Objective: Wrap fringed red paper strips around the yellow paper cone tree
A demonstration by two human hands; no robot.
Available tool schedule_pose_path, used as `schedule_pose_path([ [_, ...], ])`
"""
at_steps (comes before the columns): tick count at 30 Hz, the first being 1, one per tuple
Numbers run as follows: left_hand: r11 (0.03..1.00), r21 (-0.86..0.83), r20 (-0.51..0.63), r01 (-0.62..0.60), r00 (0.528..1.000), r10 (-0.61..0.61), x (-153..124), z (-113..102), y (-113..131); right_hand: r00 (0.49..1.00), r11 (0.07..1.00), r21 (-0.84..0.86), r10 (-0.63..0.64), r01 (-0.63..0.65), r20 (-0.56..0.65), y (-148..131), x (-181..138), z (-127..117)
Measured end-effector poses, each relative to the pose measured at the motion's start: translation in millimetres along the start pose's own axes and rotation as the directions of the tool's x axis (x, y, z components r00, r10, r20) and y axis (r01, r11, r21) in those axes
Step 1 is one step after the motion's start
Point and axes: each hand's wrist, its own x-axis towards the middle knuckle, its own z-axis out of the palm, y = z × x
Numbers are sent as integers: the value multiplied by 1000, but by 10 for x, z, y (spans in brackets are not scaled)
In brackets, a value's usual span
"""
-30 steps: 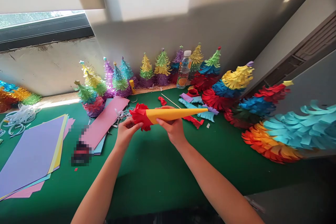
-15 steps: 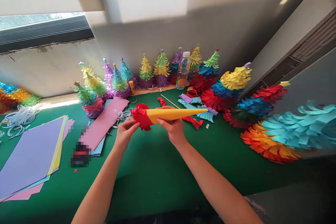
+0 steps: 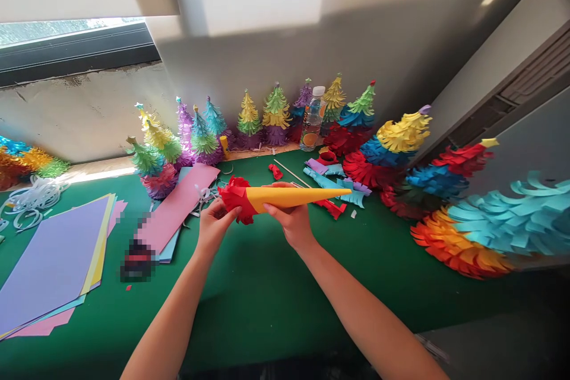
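A yellow paper cone (image 3: pixel 303 196) lies sideways in the air above the green table, its tip to the right. Curled red paper fringe (image 3: pixel 238 190) wraps its wide left end. My right hand (image 3: pixel 291 222) is closed around the cone's middle, thumb on the near side and fingers behind. At the left end, my left hand (image 3: pixel 217 222) pinches the red fringe between thumb and fingers. Part of its fingers is hidden behind the fringe.
Finished paper trees (image 3: pixel 276 110) line the wall, larger ones (image 3: pixel 512 214) at right. A plastic bottle (image 3: pixel 313 122) stands among them. Coloured sheets (image 3: pixel 53 261) and a pink strip (image 3: pixel 178 211) lie left. Paper scraps (image 3: pixel 332 178), a thin stick (image 3: pixel 291 172) and white strips (image 3: pixel 38 199) lie around.
The cone's tip has dipped slightly, and my left thumb sits a little further over the red fringe. Both hands keep their hold; the view has shifted slightly.
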Motion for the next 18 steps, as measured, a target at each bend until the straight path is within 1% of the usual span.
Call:
schedule_pose_path([
  [8, 999, -42, -35, 12, 999, -14, -29, 78, 79, 1000, 999, -18, 27, -27, 13, 32, -9, -4],
  [12, 998, -62, 10, -4, 1000, 4, -33, 51, 95, 1000, 1000, 0, 20, -20, -21, 67, 21, -30],
  [15, 984, -176, 43, 38, 999, -30, -29, 3, 105, 998, 1000, 12, 29, -28, -62, 82, 52, -54],
  [18, 957, -275, 49, 90, 996, -80, -15, -26, 105, 994, 999, 26, 50, -47, -97, 74, 67, -60],
])
